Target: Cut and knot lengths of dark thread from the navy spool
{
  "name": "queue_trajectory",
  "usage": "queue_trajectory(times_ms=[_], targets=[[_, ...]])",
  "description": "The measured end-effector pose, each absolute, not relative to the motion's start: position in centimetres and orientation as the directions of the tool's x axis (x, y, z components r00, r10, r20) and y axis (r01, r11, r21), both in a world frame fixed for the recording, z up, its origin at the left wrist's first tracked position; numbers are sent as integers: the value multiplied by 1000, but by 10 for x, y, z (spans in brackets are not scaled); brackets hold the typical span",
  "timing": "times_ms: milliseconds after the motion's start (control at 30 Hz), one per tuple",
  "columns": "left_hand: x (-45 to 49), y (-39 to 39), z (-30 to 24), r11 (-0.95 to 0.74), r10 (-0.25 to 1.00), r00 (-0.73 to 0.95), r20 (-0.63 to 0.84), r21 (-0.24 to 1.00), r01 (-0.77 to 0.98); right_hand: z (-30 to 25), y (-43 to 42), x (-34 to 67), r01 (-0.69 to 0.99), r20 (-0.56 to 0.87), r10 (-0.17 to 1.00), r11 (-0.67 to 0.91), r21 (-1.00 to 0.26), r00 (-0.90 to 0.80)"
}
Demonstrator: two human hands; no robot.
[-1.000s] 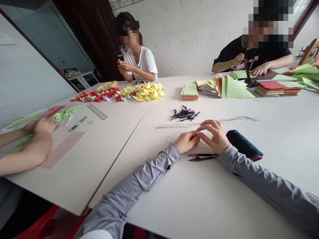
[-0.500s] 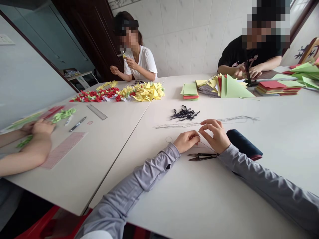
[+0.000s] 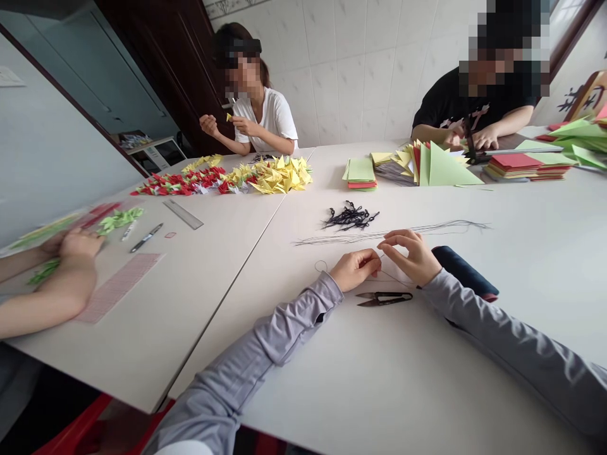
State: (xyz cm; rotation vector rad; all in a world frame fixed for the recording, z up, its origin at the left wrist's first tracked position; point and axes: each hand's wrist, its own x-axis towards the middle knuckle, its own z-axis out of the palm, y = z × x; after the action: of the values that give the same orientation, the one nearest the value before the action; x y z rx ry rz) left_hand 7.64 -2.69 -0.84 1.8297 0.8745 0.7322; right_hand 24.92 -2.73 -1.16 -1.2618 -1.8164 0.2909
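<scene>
My left hand is closed, pinching a thin dark thread between thumb and fingertips. Close beside it, my right hand pinches the same thread with thumb and forefinger, its other fingers curved. A small loop of thread curls out left of my left hand. Just below the hands lie black thread snips with their blades apart. A dark blue thread spool rests on its side by my right wrist. Beyond my fingers stretch several cut threads, and behind those sits a pile of knotted black cords.
Folded paper pieces in yellow and red are heaped at the back. Coloured paper stacks stand at back right. A ruler, a pen and a pink grid sheet lie left, near a co-worker's arms. Two people sit opposite.
My right hand has shifted very slightly, baring the snips' handle end. Both hands keep their pinch. The person opposite at left has lowered the small yellow piece a little.
</scene>
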Motion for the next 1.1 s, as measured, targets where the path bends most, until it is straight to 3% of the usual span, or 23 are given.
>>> queue_trajectory(times_ms=[200,367,533,833,1000,1100], targets=[[75,-27,-10,-302,811,575,104,917,259,-11,-26,246,618,470,873,444,-649,-135],[73,-26,-7,-272,816,569,100,936,225,-1,-27,250,573,489,871,380,-726,42],[71,-22,-7,-150,828,560,26,973,177,2,-31,250,586,350,931,226,-778,106],[74,-22,-6,-81,830,557,-7,988,134,-14,-33,242,547,441,897,385,-743,-32],[74,-23,-5,-95,824,566,14,989,114,-23,-37,242,639,511,842,490,-593,-172],[69,-21,-1,-215,869,486,92,955,204,-27,-40,243,695,557,795,542,-473,-240]])
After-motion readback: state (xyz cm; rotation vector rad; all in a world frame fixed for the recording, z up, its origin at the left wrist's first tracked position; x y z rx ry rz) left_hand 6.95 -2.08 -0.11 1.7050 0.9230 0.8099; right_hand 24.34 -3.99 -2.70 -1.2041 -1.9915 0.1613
